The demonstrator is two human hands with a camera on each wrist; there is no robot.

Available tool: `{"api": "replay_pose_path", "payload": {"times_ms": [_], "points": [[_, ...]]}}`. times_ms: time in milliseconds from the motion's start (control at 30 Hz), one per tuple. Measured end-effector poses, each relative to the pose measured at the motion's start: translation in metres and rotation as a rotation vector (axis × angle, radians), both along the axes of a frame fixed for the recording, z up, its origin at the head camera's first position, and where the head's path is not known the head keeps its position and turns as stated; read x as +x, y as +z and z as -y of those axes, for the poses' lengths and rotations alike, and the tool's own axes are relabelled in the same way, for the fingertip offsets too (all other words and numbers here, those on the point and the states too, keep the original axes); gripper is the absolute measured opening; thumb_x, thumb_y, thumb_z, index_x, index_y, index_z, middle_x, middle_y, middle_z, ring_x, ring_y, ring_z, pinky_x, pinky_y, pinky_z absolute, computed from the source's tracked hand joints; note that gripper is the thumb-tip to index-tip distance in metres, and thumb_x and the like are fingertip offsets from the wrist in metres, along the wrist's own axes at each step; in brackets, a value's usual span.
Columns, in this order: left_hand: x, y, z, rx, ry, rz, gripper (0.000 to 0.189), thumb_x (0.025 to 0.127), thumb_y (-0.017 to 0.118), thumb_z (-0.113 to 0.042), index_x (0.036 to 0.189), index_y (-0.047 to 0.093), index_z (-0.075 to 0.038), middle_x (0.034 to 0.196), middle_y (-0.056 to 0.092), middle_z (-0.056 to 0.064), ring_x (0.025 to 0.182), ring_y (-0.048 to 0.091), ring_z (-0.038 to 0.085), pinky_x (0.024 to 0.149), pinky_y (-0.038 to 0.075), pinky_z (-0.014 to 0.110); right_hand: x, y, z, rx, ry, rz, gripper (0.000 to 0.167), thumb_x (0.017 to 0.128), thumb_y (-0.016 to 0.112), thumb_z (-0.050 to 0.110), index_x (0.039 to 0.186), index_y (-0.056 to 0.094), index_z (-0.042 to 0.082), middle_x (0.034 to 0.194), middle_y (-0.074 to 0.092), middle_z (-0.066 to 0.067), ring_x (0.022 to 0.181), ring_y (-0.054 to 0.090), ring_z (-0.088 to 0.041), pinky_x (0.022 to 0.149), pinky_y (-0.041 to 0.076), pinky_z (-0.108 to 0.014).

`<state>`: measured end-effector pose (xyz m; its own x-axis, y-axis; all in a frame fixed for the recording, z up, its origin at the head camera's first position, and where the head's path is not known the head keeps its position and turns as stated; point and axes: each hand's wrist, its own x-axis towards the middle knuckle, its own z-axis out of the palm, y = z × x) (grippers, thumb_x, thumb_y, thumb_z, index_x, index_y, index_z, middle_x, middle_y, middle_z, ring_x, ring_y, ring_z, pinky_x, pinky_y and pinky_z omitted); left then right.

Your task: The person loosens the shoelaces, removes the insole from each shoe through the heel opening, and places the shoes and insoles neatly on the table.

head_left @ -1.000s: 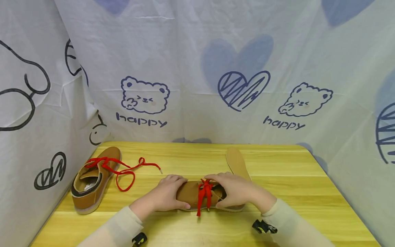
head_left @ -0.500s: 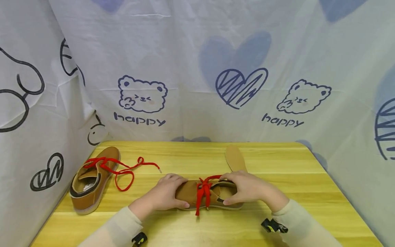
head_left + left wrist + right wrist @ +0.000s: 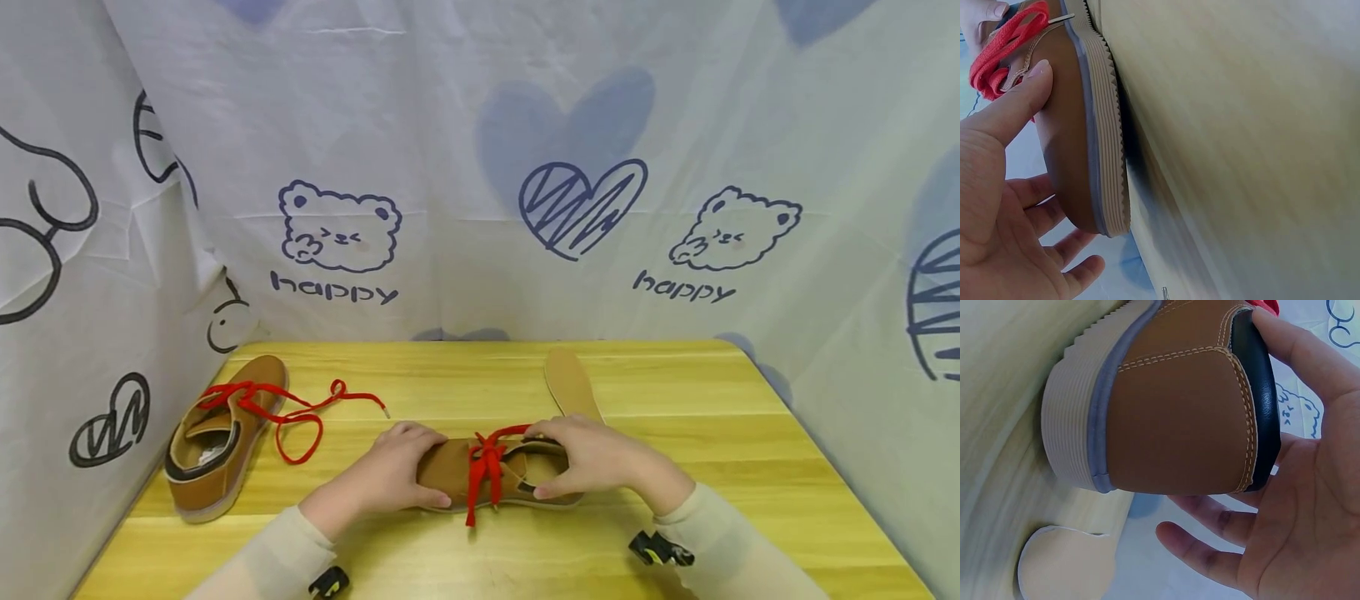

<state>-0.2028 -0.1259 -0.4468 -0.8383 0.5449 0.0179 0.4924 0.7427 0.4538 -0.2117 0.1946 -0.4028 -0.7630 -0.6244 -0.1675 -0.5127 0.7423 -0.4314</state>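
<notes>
A brown shoe (image 3: 448, 465) with a red lace bow (image 3: 487, 461) sits sideways in front of me, toe to the left, its tan inside showing through the opening. My left hand (image 3: 382, 473) holds the toe end, thumb on the near side and fingers around the far side. At the heel, my right hand (image 3: 609, 457) grips the dark collar between thumb and fingers. In the right wrist view, the thumb lies at the black padded collar (image 3: 1257, 394) above the stitched heel. The ridged pale sole (image 3: 1107, 125) shows in the left wrist view.
To the left stands a second brown shoe (image 3: 213, 471), its loose red lace (image 3: 315, 412) trailing over the wooden table (image 3: 750, 467). A flat tan insole (image 3: 568, 382) lies behind my right hand. White printed cloth (image 3: 450, 250) hangs behind and along the sides.
My right hand has slid from the middle of the opening rightward to the heel collar, uncovering more of the shoe's inside. The left hand keeps its hold on the toe.
</notes>
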Motion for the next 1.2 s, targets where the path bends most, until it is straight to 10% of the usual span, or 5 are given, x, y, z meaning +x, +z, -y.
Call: {"api": "replay_pose_path", "payload": {"times_ms": [267,733,1200], "points": [[0.0,0.0,0.0,-0.019,-0.013,-0.006,0.082,0.079,0.082,-0.052,0.141,0.056,-0.006,0.137,0.057,0.009,0.129,0.045,0.031,0.108,0.034,0.057,-0.003,0.012,0.001,0.017,0.041,-0.002,0.08,0.083,0.075,0.058,0.143,0.053,0.011,0.137,0.059,-0.01,0.125,0.053,-0.034,0.103,0.042,-0.053],[0.005,0.002,-0.001,-0.01,-0.01,-0.009,0.076,0.084,0.077,-0.051,0.141,0.056,-0.006,0.138,0.056,0.011,0.131,0.044,0.035,0.107,0.034,0.059,-0.032,0.047,0.057,0.088,0.163,-0.154,0.017,0.1,0.062,0.032,0.101,0.074,0.021,0.108,0.064,0.003,0.104,0.06,-0.019,0.093,0.049,-0.039],[0.008,0.0,-0.001,0.012,-0.002,-0.012,0.076,0.084,0.078,-0.049,0.141,0.056,-0.005,0.137,0.057,0.011,0.131,0.045,0.037,0.104,0.036,0.061,-0.036,0.034,0.109,0.454,0.038,-0.139,0.039,0.09,0.07,0.052,0.066,0.065,0.022,0.075,0.057,0.008,0.081,0.049,-0.016,0.066,0.046,-0.031]]}}
